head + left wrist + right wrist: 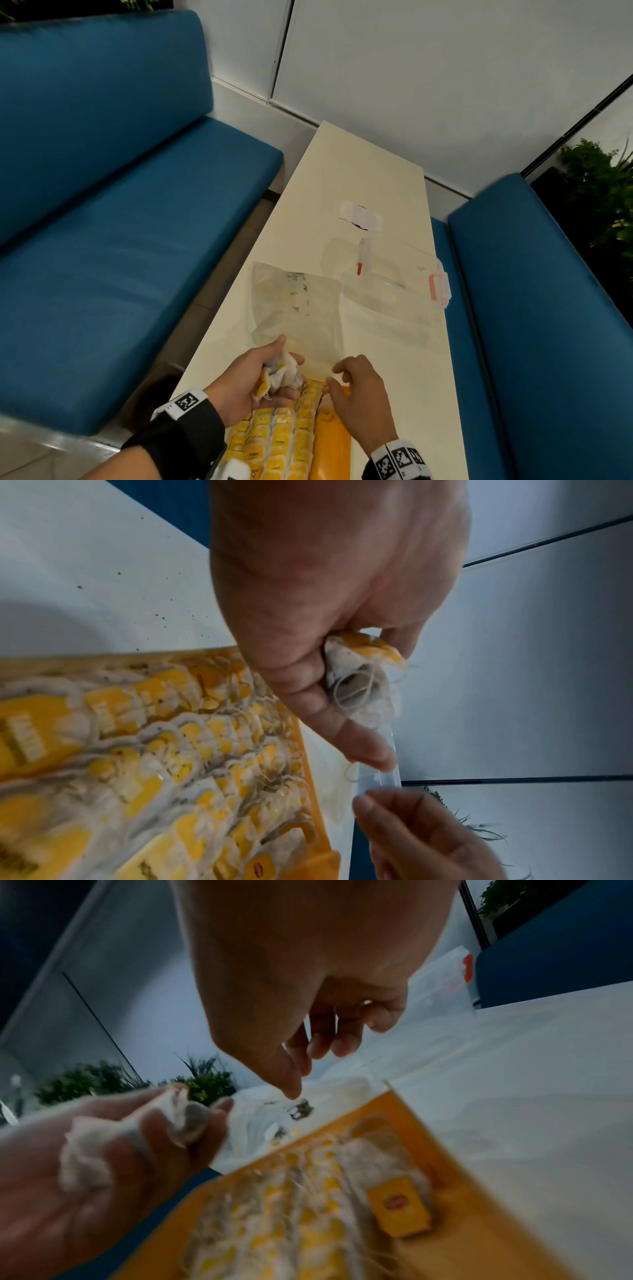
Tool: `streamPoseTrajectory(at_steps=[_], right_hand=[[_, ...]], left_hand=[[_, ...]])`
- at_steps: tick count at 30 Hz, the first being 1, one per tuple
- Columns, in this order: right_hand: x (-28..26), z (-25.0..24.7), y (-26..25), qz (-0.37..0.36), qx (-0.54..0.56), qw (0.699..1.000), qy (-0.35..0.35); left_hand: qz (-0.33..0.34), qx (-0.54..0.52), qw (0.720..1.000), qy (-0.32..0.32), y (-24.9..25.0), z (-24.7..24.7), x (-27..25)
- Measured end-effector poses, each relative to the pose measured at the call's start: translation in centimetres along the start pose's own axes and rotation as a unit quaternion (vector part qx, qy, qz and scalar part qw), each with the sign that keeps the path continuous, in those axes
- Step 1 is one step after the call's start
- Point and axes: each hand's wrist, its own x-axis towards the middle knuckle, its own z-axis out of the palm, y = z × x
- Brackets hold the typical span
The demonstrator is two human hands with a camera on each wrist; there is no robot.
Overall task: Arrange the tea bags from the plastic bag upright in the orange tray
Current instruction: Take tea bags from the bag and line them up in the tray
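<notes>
left hand (255, 373) over the near end of the worktop (383, 178), grip closed round a crumpled bunch of tea bags (282, 371): soft white filter paper, loose strings, yellow paper tags poking out between the fingers (346, 731). in the left wrist view one bag shows a dark fill under thin paper with string looped across it.

right hand (359, 394) just beside it, above the far rim of the orange tray (337, 435). fingers loosely curled, thumb and forefinger close together; whether they pinch anything, cannot tell. in the left wrist view its fingertips sit against a clear plastic edge.

orange tray at the near edge of the worktop, smooth hard plastic, rectangular. left part packed with rows of upright tea bags (274, 442), yellow tags on top, strings tangled between rows. right strip of the tray mostly bare. one yellow tag (399, 1207) lies flat there with a small red oval logo; lettering too blurred to read.

plastic bag (294, 301) lies flat and crinkled just beyond the tray, toward the left edge; clear film, some dark print on it, unreadable.

clear plastic lid (394, 284) with red-pink clips near the right edge, beyond the bag. white label (361, 217) with a dark mark farther up the worktop.

worktop long, narrow, pale cream, matte. blue cushioned benches (120, 222) on both sides.
</notes>
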Motion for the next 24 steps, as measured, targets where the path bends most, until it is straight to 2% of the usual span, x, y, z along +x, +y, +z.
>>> streamPoseTrajectory(at_steps=[3,7,14,19,24], right_hand=[[0.4,-0.8,-2.3,-0.018,0.109,0.994,-0.002],[0.2,-1.6,-4.8,-0.003,0.210,0.978,-0.016],[1.2,-1.0,-5.3,0.078,0.240,0.967,-0.041],[1.3,-1.1,-5.8,0.074,0.283,0.955,-0.048],[1.4,-0.9,-5.7,0.072,0.260,0.962,-0.043]], left_hand=[[-0.008,-0.025,1.000,-0.008,-0.1,0.4,0.3],[-0.015,-0.053,0.998,-0.009,-0.5,0.8,0.6],[-0.016,-0.031,0.999,-0.006,-0.7,1.4,0.8],[0.001,-0.010,1.000,0.006,-1.0,1.4,1.0],[-0.006,-0.005,1.000,-0.005,-1.0,1.6,1.0]])
